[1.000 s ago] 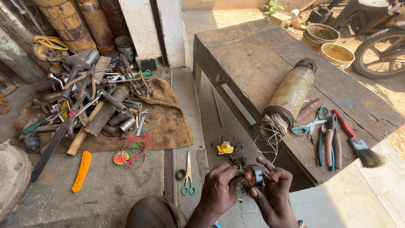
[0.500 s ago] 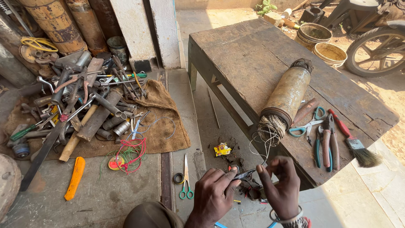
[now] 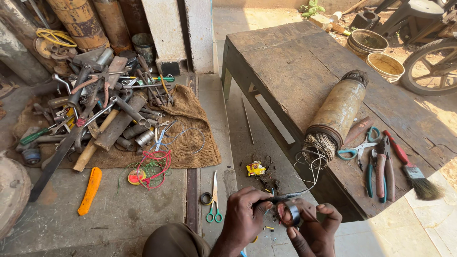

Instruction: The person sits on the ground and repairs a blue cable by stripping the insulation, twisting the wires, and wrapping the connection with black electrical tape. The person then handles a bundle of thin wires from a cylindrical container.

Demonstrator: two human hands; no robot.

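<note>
Left hand [image 3: 243, 216] pinching a thin dark wire [image 3: 285, 196], right hand [image 3: 314, 231] curled around a small shiny metal ring [image 3: 291, 212], just below the worn wooden table [image 3: 295, 62]

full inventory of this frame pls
bench: 1, dark wood, right
motor core: 1, tan, wire ends loose, on bench
pliers: 1, teal and red grips, on bench
brush: 1, red handle, bench edge
scissors: 1, green handles, on floor
tool pile: many, rusty metal, on sack at left
tape roll: 1, dark, held between both hands
left hand: grips roll
right hand: supports roll
</note>
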